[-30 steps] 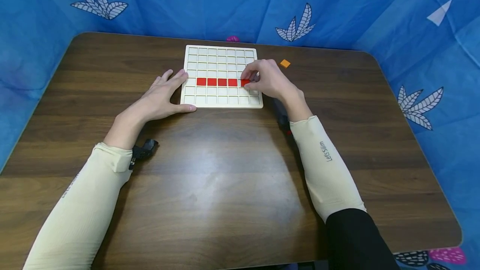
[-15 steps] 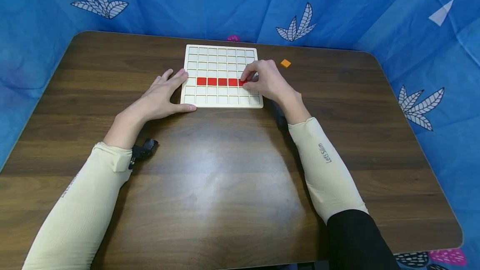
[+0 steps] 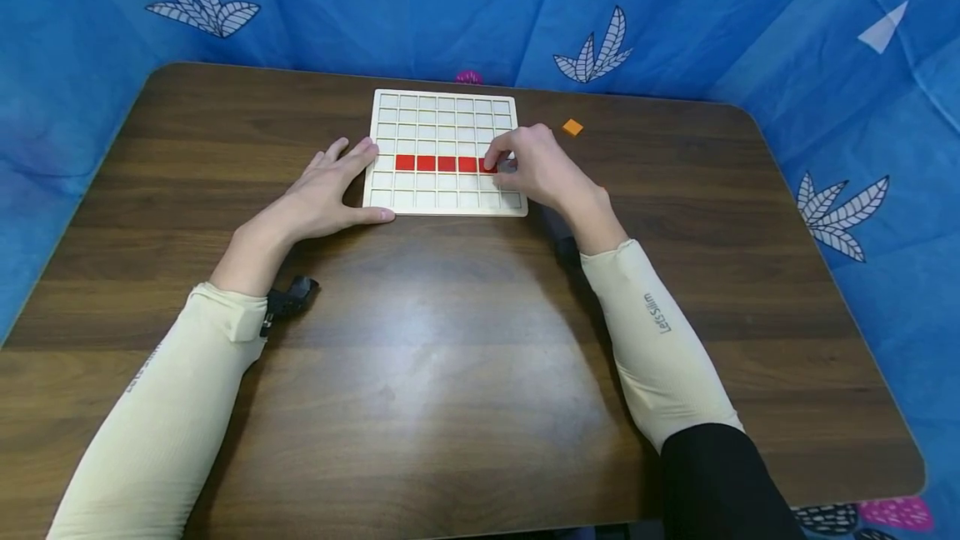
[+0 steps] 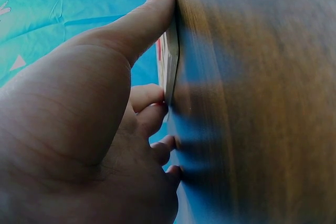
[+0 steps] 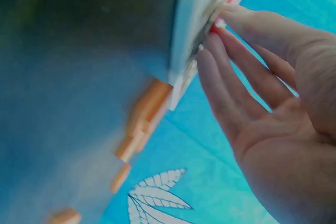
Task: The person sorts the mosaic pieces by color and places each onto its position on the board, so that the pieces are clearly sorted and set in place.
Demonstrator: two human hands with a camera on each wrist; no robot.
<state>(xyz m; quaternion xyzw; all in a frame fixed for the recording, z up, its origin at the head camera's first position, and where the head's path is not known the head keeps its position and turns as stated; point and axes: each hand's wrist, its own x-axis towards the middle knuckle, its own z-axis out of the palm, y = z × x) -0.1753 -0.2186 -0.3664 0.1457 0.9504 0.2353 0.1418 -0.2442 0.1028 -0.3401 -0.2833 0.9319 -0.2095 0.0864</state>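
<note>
A cream grid board (image 3: pixel 442 212) lies near the far side of the table. Several square red tiles (image 3: pixel 426 163) fill adjoining cells of one row. At the right end of that row, my right hand (image 3: pixel 542 163) has thumb and index finger at another red tile (image 3: pixel 486 165), partly hidden under the fingertips; a bit of red (image 5: pixel 214 28) shows between them in the right wrist view. My left hand (image 3: pixel 318 194) spreads along the board's left side, fingertips at the left edge and thumb at the near corner.
An orange tile (image 3: pixel 572 127) lies on the table (image 3: pixel 420 340) behind and right of the board. Several orange pieces (image 5: pixel 152 100) appear beside the board in the right wrist view. Blue patterned cloth (image 3: pixel 337 7) hangs behind the table.
The red tile at my right fingertips has shifted slightly left into line with the row. My right index finger now covers more of it. The left hand keeps its place.
</note>
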